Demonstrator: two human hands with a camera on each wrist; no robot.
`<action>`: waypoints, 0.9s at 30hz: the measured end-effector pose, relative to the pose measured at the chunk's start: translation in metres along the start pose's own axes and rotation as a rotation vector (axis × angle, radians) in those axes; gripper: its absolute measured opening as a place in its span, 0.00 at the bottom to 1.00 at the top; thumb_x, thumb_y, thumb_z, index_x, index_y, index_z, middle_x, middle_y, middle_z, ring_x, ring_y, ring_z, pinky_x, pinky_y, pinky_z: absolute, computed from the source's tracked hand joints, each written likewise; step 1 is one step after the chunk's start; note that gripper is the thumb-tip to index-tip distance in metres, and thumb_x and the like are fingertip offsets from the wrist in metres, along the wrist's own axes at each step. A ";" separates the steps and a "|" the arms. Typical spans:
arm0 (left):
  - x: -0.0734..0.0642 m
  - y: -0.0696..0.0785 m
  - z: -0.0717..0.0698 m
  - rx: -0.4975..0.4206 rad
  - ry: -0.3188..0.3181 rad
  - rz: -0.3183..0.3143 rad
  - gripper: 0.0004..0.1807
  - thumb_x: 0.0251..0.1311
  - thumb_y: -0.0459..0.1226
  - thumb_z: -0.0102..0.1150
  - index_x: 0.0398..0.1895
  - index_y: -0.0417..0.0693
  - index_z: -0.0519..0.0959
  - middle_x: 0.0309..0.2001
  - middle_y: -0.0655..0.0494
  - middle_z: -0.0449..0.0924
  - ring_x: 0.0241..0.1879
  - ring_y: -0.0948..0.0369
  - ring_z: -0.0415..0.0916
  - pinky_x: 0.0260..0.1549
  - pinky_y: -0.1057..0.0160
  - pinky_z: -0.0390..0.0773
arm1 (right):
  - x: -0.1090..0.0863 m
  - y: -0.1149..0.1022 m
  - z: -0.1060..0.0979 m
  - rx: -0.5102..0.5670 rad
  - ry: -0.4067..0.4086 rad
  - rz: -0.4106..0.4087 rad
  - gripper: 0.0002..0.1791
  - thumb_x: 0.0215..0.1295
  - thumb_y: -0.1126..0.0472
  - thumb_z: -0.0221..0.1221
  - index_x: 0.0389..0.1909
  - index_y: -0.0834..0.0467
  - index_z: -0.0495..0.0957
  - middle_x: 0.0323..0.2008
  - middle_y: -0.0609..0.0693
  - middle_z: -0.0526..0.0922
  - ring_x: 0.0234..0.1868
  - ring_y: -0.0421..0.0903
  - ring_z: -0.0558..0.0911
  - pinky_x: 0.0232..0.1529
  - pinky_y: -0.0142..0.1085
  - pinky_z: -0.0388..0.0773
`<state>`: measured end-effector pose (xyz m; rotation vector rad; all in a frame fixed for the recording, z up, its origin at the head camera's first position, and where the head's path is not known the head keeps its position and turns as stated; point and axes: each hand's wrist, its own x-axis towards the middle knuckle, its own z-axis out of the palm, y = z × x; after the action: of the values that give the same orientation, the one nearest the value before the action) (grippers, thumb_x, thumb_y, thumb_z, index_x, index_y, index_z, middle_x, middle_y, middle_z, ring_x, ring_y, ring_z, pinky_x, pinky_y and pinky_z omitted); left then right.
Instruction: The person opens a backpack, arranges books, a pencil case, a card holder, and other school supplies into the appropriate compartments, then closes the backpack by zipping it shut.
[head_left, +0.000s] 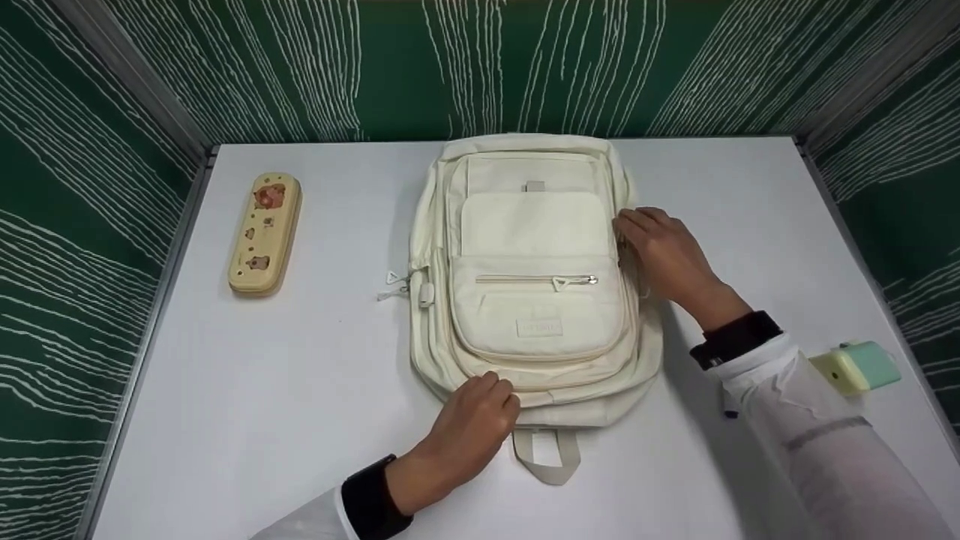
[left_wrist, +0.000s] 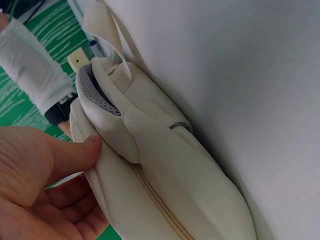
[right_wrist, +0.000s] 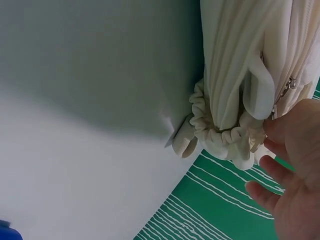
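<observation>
A cream backpack (head_left: 536,225) lies on the white table, its front pocket facing up and its carry loop (head_left: 551,457) towards me. My left hand (head_left: 472,420) grips the fabric at the near edge. In the left wrist view, the thumb of the left hand (left_wrist: 55,180) presses the cream fabric from one side, with fingers curled on the other. At the backpack's right side is my right hand (head_left: 667,251). The right wrist view shows the right hand (right_wrist: 300,160) pinching a zipper pull by the side zipper (right_wrist: 289,86); its fingertips are partly hidden.
A yellow pencil case (head_left: 264,234) with cartoon prints lies at the left of the white table (head_left: 337,390). A yellow and mint-green object (head_left: 859,367) sits by the right sleeve. Green walls (head_left: 405,67) with white lines border the table.
</observation>
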<state>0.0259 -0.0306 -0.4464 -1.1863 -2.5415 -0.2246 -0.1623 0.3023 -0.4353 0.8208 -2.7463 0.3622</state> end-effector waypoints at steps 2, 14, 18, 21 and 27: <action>0.000 0.000 0.001 0.002 0.008 0.001 0.06 0.51 0.25 0.75 0.29 0.41 0.88 0.27 0.55 0.76 0.30 0.62 0.71 0.29 0.68 0.69 | 0.000 0.001 -0.001 0.023 0.001 0.012 0.22 0.69 0.80 0.59 0.63 0.71 0.77 0.65 0.70 0.76 0.65 0.69 0.73 0.56 0.65 0.74; -0.003 -0.002 0.000 0.006 0.019 -0.008 0.06 0.51 0.25 0.75 0.28 0.42 0.88 0.27 0.56 0.76 0.30 0.62 0.71 0.29 0.68 0.69 | -0.008 0.010 0.002 0.510 -0.161 0.602 0.33 0.81 0.56 0.53 0.74 0.75 0.61 0.58 0.76 0.76 0.58 0.69 0.79 0.55 0.58 0.76; -0.004 -0.003 -0.001 -0.009 0.005 -0.019 0.06 0.51 0.25 0.75 0.29 0.42 0.88 0.28 0.56 0.77 0.31 0.62 0.72 0.29 0.69 0.70 | -0.011 0.012 0.005 0.512 -0.163 0.637 0.29 0.81 0.56 0.53 0.70 0.74 0.69 0.53 0.72 0.80 0.50 0.62 0.83 0.46 0.45 0.78; -0.004 -0.004 -0.001 -0.027 -0.013 -0.027 0.06 0.52 0.25 0.75 0.30 0.41 0.88 0.28 0.56 0.78 0.31 0.62 0.73 0.30 0.70 0.72 | -0.014 0.012 0.005 0.499 -0.146 0.634 0.24 0.80 0.56 0.55 0.64 0.73 0.75 0.47 0.68 0.82 0.44 0.57 0.83 0.40 0.36 0.76; -0.006 -0.006 -0.001 -0.026 0.002 -0.036 0.06 0.51 0.24 0.75 0.29 0.41 0.88 0.27 0.56 0.78 0.30 0.62 0.73 0.29 0.69 0.72 | -0.016 0.011 0.005 0.494 -0.128 0.637 0.21 0.79 0.55 0.56 0.55 0.72 0.78 0.44 0.65 0.82 0.39 0.51 0.84 0.34 0.30 0.75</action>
<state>0.0250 -0.0385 -0.4478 -1.1497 -2.5677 -0.2686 -0.1565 0.3177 -0.4463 0.0156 -3.0199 1.1749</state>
